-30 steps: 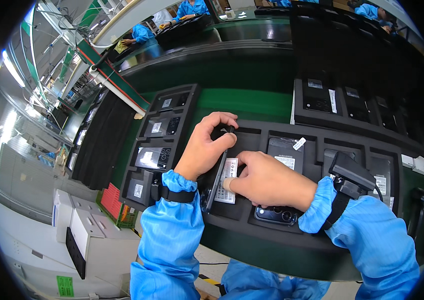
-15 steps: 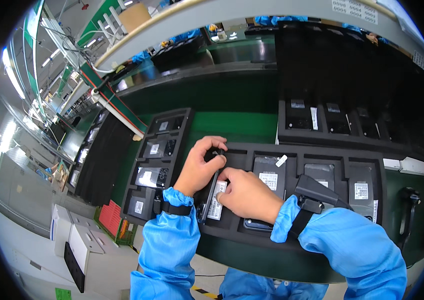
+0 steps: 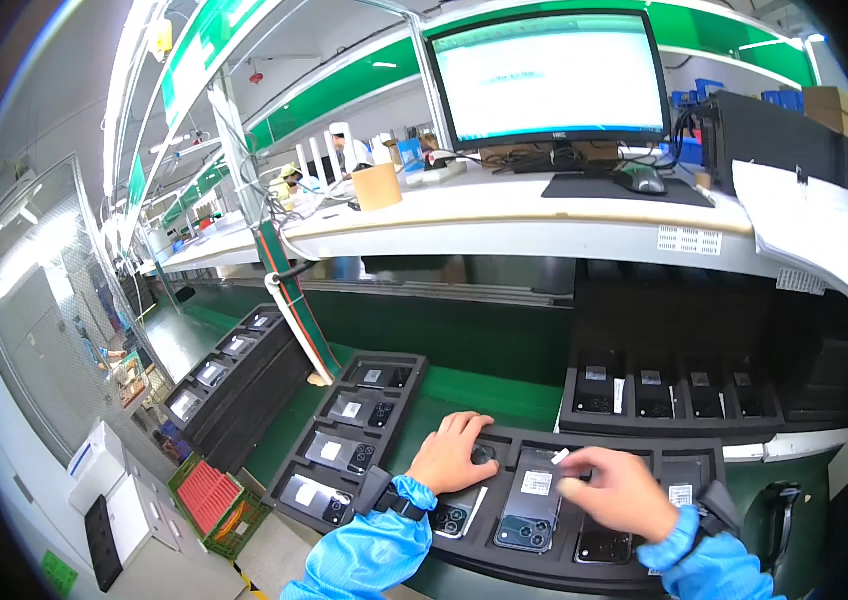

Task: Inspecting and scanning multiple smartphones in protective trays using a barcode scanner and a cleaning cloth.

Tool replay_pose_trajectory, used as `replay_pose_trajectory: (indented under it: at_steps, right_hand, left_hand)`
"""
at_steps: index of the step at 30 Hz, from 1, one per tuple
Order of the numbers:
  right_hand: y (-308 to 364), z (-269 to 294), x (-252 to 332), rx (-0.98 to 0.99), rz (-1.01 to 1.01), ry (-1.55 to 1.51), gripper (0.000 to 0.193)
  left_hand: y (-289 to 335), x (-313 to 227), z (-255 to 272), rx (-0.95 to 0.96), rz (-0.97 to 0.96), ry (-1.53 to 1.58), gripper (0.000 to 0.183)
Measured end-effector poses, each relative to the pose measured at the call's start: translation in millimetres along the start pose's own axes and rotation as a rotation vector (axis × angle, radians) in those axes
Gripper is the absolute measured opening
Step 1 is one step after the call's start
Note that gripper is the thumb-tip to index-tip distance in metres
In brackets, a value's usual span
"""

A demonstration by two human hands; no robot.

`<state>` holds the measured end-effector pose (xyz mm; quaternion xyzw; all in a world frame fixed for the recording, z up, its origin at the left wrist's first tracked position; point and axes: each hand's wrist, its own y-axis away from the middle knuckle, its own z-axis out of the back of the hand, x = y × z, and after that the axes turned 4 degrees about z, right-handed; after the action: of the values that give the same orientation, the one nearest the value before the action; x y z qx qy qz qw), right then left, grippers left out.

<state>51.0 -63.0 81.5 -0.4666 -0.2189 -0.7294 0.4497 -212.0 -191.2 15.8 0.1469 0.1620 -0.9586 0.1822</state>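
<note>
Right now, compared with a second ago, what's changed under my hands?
The left phone, on edge before, now lies flat in the front tray. Your left hand has released its pinch and spreads over it. Your right hand moved right, near the white tab on the next phone. That phone stayed put.

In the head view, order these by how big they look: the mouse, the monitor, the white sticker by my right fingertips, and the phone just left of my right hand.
Largest to smallest, apparent size only:
1. Monitor
2. Phone left of your right hand
3. Mouse
4. White sticker
</note>
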Motion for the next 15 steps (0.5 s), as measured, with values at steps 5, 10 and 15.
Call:
replay_pose_trajectory:
  at_steps: [5, 10, 15]
  right_hand:
    - [79, 65, -33, -0.513, -0.022, -0.047, 0.025]
    - [174, 103, -100, -0.894, -0.196, 0.086, 0.023]
    - [206, 85, -110, -0.815, -0.314, 0.03, 0.03]
  left_hand:
    - [-3, -2, 2, 0.005, 0.014, 0.019, 0.068]
    - [-6, -5, 4, 0.031, 0.023, 0.023, 0.068]
    - [-2, 1, 4, 0.023, 0.039, 0.02, 0.068]
